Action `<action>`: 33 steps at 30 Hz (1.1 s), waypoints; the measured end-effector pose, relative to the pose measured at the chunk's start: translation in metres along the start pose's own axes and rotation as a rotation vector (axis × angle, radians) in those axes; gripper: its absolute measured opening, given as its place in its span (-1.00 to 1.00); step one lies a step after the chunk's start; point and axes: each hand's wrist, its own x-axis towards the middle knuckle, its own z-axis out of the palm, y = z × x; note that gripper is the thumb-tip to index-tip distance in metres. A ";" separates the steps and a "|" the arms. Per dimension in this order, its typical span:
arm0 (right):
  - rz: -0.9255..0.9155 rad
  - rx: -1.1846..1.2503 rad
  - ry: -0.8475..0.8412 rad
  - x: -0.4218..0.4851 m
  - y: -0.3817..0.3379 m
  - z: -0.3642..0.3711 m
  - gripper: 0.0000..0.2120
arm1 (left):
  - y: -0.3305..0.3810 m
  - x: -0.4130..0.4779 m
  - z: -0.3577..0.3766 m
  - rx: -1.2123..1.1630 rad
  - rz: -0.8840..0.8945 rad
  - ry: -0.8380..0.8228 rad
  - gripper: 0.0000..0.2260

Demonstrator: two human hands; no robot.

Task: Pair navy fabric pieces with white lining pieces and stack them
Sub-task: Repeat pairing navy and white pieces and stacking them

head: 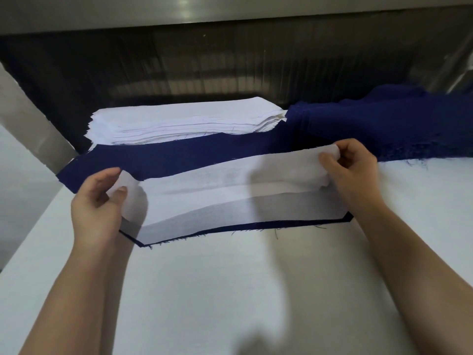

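Observation:
A long white lining piece (230,180) is stretched between both hands just above the table. My left hand (99,201) pinches its left end and my right hand (350,167) pinches its right end. Under it lies a navy piece (256,225), of which only the thin front edge shows. Another navy piece (166,157) lies flat just behind. A stack of white lining pieces (184,121) sits farther back at the left. A heap of navy fabric (384,124) sits at the back right.
The white table surface (243,290) runs from the fabric to the near edge. A dark machine opening (204,67) with a metal housing stands behind the stacks. A grey metal post (28,119) slants at the left.

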 end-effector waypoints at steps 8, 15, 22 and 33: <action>0.032 -0.141 -0.017 0.003 0.006 -0.011 -0.86 | -0.006 0.001 -0.004 0.198 0.079 -0.015 -0.46; 0.019 -0.217 0.018 0.005 0.005 -0.016 -0.94 | -0.010 0.008 -0.009 0.143 -0.049 0.048 -0.65; -0.027 -0.156 0.117 0.003 0.005 -0.021 -0.86 | 0.000 0.001 -0.008 0.015 -0.056 0.068 -0.71; 0.030 -0.250 0.025 0.000 0.009 -0.035 -0.58 | 0.026 -0.015 -0.005 -0.199 -0.200 0.005 -0.84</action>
